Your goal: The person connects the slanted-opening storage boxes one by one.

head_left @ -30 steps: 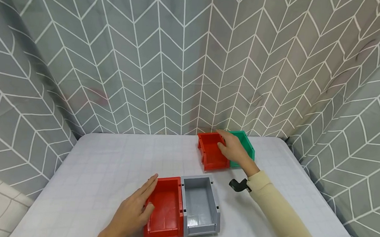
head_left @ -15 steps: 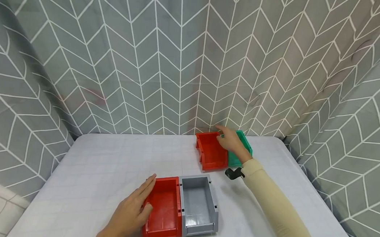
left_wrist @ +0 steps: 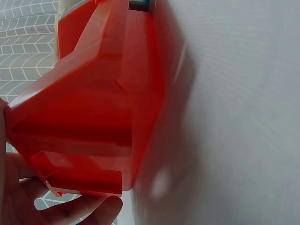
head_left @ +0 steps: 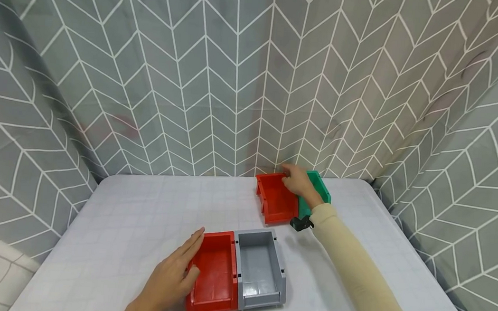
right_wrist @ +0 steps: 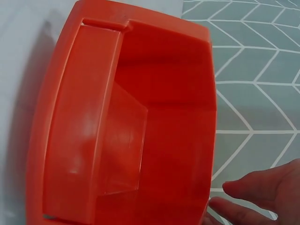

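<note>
My left hand [head_left: 169,276] holds the left wall of the near red bin [head_left: 216,272], with its thumb over the rim and the other fingers along the outside to the back corner. In the left wrist view, fingertips [left_wrist: 110,208] curl around one end of this bin. Against its right side stands a grey bin [head_left: 259,265]. My right hand [head_left: 299,180] is over the back right corner of the far red bin [head_left: 276,202], beside the green bin [head_left: 319,186]. Its thumb and fingers come close together at the rim in the right wrist view; I cannot tell whether they pinch anything.
The bins stand on a white-covered table [head_left: 143,206]. A grey curtain [head_left: 218,101] with white chevron lines hangs right behind the far bins and along both sides. A small black device [head_left: 301,224] sits at my right wrist.
My right hand has moved slightly left and back at the far red bin's corner, its fingers drawing in. The left hand holds its place; the whole view has shifted slightly.
</note>
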A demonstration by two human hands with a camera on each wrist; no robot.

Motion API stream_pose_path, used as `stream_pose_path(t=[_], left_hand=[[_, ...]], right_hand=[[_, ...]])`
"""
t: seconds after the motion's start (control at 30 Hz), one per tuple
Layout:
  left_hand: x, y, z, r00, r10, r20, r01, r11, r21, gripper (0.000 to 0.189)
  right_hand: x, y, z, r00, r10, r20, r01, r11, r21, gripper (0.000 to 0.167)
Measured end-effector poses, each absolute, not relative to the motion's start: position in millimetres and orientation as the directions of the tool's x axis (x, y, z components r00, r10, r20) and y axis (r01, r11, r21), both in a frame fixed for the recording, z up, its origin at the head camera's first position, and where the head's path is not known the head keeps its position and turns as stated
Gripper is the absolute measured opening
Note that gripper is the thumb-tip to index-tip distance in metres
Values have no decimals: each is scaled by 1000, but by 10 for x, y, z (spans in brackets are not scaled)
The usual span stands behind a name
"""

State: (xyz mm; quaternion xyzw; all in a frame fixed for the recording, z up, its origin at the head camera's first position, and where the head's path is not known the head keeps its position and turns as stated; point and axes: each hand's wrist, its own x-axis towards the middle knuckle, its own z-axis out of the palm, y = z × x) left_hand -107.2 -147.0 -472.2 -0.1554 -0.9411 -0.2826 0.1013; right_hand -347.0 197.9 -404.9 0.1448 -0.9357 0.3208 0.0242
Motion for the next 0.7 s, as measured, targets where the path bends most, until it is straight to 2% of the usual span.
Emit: stream_pose_path(t=[0.23, 0.5, 0.7], left_hand=[[-1080, -1467, -4725, -930, 233, 285, 351, 794, 496, 75], [-1074, -1479, -4725, -929, 232, 289, 351, 800, 487, 74], [-1076, -1485, -4721, -925, 232, 300, 357, 801, 481, 72]], right_hand=[[-3468, 1978, -4099, -957, -267, 116, -284, 767, -575, 53], [-3486, 1916, -4134, -941, -321, 105, -336, 861, -382, 50], [-3462, 1884, -4174, -966, -248, 78, -257, 866, -429, 52]])
